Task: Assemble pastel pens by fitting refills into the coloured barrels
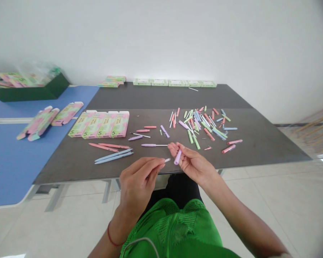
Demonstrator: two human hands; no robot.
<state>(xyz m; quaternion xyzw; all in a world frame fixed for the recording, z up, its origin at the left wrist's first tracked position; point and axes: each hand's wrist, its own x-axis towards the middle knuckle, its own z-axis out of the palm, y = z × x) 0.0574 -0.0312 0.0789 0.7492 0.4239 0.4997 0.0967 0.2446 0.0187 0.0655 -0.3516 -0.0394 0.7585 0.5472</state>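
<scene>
My left hand [140,179] pinches a small silvery-lilac pen tip [167,160] between thumb and forefinger, just off the dark table's [258,143] front edge. My right hand [191,161] is closed around a short lilac pen cap [178,157], held a few centimetres right of that tip. A lilac pen barrel with a thin refill [154,145] lies on the table just beyond both hands. Two pink pens [109,146] and two light-blue pens [114,156] lie to the left of my hands.
A scattered pile of pastel pen parts [204,125] covers the table's middle right. Flat pink-green cartons [101,124] lie at left, more [50,118] on the blue table [10,157]. A dark green bin [29,89] stands far left. Green boxes [174,82] line the back edge.
</scene>
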